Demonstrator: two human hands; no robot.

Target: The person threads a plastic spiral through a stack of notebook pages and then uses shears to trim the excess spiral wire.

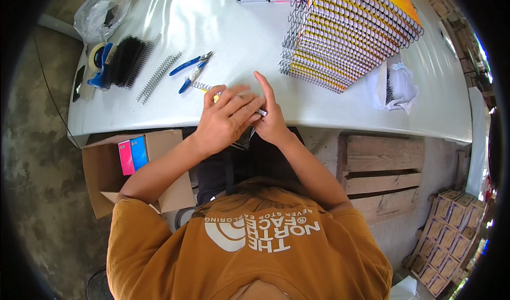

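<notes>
My left hand point(223, 116) and my right hand point(272, 120) meet at the table's near edge. Between them is a thin spiral-bound book point(261, 112), seen nearly edge-on and mostly hidden by my hands. Its grey wire coil point(198, 86) sticks out to the left, beside a bit of yellow. My left fingers are stretched over the book, apart and a little blurred by motion. On my right hand one finger points up, while the rest close around the book. Just beyond the coil lie blue-handled pliers point(186, 66), their jaws toward the far right.
Loose grey coils point(159, 78) and a bundle of black coils point(127, 61) lie left, near a blue tape dispenser point(102, 69). A tall stack of spiral-bound books point(348, 39) stands right, by a white plastic bag point(401, 87). Below left is an open cardboard box point(101, 178).
</notes>
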